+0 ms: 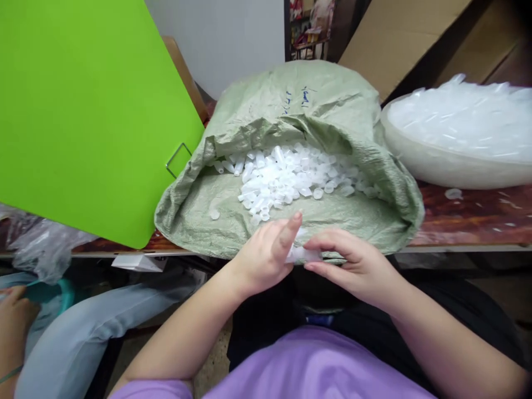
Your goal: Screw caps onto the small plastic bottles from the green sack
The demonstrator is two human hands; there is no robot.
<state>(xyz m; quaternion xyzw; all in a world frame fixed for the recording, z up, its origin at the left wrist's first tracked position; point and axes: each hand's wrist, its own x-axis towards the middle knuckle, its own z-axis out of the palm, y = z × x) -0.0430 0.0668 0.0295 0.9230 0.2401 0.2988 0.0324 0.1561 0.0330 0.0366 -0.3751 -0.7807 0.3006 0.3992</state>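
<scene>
Side by side at the front edge of the green woven sack (195,227) are my left hand (266,255) and my right hand (353,263). A whitish, translucent plastic piece (310,255) spans the gap between them. My right thumb and fingers pinch its right end. Its left end rests in my curled left hand, whose thumb points up; the other left fingers are mostly hidden. Just beyond my hands, a heap of short white plastic tubes (282,177) lies in the sack's open mouth. One loose bit (214,214) lies apart on the sack's fabric.
At right, a pale basin (453,169) is heaped with clear plastic pieces. A green board (91,111) leans at left, beside a crumpled clear bag (50,244). Cardboard (407,44) stands behind. Another person's jeans-clad leg (100,316) and hand (16,316) are at lower left.
</scene>
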